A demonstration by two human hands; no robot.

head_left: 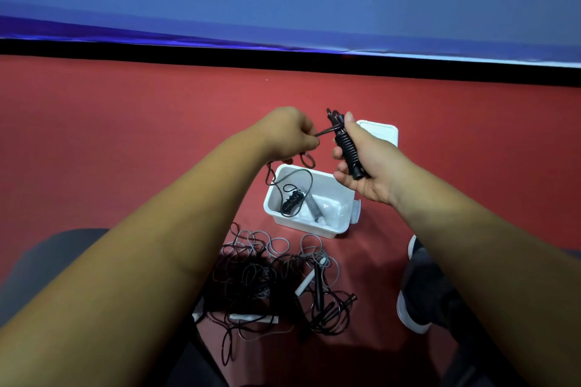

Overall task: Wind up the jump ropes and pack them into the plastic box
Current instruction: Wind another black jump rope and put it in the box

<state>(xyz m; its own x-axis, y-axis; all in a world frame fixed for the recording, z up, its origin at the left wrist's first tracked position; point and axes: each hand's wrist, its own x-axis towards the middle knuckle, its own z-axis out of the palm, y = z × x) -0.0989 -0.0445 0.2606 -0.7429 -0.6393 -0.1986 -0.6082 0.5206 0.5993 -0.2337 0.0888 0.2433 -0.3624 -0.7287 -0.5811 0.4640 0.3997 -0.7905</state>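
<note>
Banner (pixel 283 9): blue with pale shapes, fills the top of the frame.
Floor (pixel 110 135): red and smooth, covers the middle and the bottom.
Black strip (pixel 188 52): runs between banner and floor across the full width.
Loose jump ropes (pixel 267 273): a black and grey tangle with white and black handles, lower centre on the floor.
Shoe (pixel 418 292): dark with a white sole, lower right.
Plastic box (pixel 308 226): white, open, centre of the frame, just above the tangle; a black bundle (pixel 292 201) and a grey bundle (pixel 312 204) lie inside.
Lid (pixel 382 132): white, on the floor beyond the box.
Right hand (pixel 367 163): wrapped round a wound black rope (pixel 349 148), above the box.
Left hand (pixel 289 132): pinches that rope's free cord (pixel 327 132), which hangs down towards the box.
</note>
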